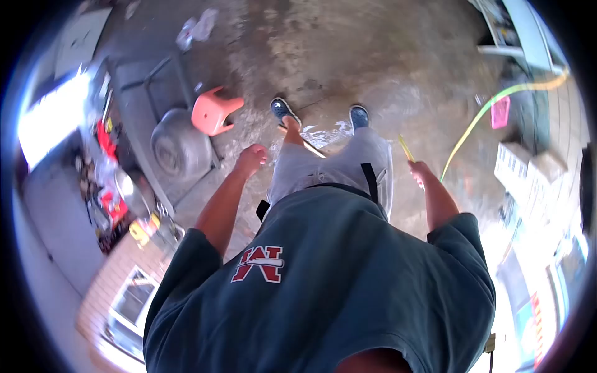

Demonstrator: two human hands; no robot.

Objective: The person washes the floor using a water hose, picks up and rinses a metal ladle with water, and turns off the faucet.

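My right hand (420, 174) is closed around a thin yellow stick (405, 148), which points forward and down past my leg. What kind of tool it is, I cannot make out. On the other side, my left hand (251, 160) hangs beside my thigh with its fingers curled in, and nothing shows in it. Nearest to that hand is an orange plastic stool (213, 112), tipped beside a large round grey metal drum (180, 143). A thin pale rod (314, 149) lies low by my feet, partly hidden by my leg.
A yellow-green hose (479, 115) curves down at the right. Beyond it are a pink basket (500, 112) and white cartons (528, 171). A grey metal frame (134, 124) stands left, near a cluttered bench (115, 193). Wet concrete floor (323, 56) stretches ahead, with crumpled plastic (198, 28).
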